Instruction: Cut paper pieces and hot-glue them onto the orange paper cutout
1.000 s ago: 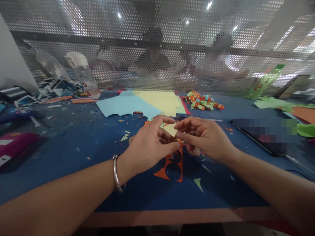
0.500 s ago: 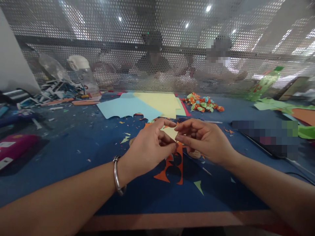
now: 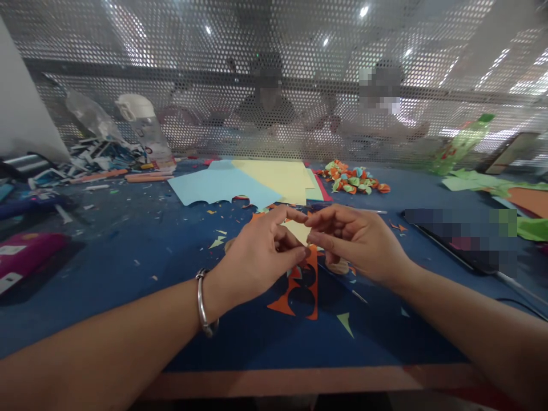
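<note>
Near the middle of the view, my left hand and my right hand meet at the fingertips. The fingers of each are curled and closed round something too small to make out. Below them lies an orange paper with round holes cut out. Behind the fingers a pale yellow paper partly shows. Wooden round pieces are partly hidden beside both hands; one is under my right hand. A green paper scrap rests nearer the front edge.
Blue sheets and yellow sheets lie behind. Small folded paper pieces form a pile. A bottle stands back left, a phone lies right, and a magenta case sits left. People are behind the mesh screen.
The fingertips of both hands have shifted slightly and come a little closer together. Otherwise the hands and the papers keep nearly the same places.
</note>
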A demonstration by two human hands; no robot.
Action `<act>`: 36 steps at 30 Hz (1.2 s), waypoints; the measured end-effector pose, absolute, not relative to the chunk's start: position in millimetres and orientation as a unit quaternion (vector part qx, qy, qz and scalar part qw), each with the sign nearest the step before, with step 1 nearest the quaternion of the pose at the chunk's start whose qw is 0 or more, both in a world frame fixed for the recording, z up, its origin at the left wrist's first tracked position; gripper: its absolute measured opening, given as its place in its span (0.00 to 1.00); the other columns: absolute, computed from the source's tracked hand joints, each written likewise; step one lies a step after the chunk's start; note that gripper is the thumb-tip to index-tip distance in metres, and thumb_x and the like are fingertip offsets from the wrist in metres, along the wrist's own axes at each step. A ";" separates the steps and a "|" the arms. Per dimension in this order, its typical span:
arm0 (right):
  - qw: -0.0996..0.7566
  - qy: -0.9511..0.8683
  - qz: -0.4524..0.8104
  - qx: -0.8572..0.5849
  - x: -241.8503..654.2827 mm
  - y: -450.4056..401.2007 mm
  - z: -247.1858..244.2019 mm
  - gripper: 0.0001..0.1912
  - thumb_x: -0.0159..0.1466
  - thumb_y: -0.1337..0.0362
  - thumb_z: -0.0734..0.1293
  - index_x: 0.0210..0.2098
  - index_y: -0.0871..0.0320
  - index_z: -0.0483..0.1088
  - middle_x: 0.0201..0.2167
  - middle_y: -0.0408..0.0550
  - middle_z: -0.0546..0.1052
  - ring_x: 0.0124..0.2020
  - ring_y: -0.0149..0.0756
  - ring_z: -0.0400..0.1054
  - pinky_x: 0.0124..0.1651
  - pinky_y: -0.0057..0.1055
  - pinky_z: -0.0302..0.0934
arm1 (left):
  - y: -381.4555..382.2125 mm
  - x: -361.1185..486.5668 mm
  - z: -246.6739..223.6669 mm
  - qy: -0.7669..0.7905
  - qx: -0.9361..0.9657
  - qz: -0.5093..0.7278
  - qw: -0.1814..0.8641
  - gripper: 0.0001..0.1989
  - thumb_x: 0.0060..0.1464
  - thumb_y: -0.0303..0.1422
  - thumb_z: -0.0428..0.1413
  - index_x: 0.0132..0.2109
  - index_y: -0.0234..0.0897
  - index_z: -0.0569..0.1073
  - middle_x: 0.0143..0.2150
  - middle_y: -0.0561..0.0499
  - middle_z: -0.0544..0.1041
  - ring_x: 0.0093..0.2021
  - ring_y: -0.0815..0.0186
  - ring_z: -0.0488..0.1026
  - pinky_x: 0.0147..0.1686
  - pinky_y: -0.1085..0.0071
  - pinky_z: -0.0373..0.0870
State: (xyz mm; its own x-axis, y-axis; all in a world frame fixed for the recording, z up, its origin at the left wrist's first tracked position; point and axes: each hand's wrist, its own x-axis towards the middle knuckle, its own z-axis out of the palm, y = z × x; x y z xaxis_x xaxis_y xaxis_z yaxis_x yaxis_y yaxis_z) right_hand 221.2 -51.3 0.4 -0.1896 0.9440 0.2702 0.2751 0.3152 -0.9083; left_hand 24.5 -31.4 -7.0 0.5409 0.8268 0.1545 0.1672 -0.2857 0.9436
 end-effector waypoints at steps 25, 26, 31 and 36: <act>0.476 -0.669 0.343 -0.457 224.3 -49.8 2.9 0.10 0.65 0.59 0.71 0.41 0.60 0.75 0.29 0.44 0.80 0.17 0.22 0.68 0.20 0.20 0.63 | -23.8 23.5 -5.9 0.353 0.654 0.340 0.577 0.28 0.51 0.29 0.65 0.57 0.39 0.66 0.29 0.53 0.81 0.31 0.65 0.78 0.32 0.71 0.70; 0.476 -0.669 0.342 -0.458 225.0 -49.9 3.9 0.10 0.65 0.59 0.70 0.41 0.60 0.75 0.30 0.44 0.80 0.17 0.22 0.68 0.21 0.21 0.64 | -24.3 23.6 -5.0 0.355 0.648 0.344 0.579 0.27 0.51 0.29 0.65 0.57 0.38 0.66 0.29 0.54 0.81 0.31 0.66 0.79 0.33 0.70 0.71; 0.443 -0.685 0.303 -0.493 231.8 -49.3 9.4 0.10 0.66 0.58 0.69 0.40 0.59 0.75 0.28 0.43 0.78 0.18 0.23 0.67 0.19 0.22 0.58 | -21.9 24.0 -3.3 0.368 0.582 0.387 0.613 0.22 0.52 0.30 0.66 0.53 0.36 0.72 0.30 0.53 0.81 0.33 0.68 0.79 0.38 0.70 0.74; 0.275 -0.755 0.252 -0.539 245.1 -46.0 13.6 0.10 0.67 0.57 0.67 0.35 0.58 0.75 0.25 0.42 0.75 0.23 0.28 0.66 0.26 0.26 0.58 | -10.1 18.7 -3.6 0.375 0.496 0.463 0.631 0.18 0.49 0.34 0.69 0.47 0.33 0.77 0.34 0.51 0.81 0.35 0.69 0.79 0.39 0.73 0.74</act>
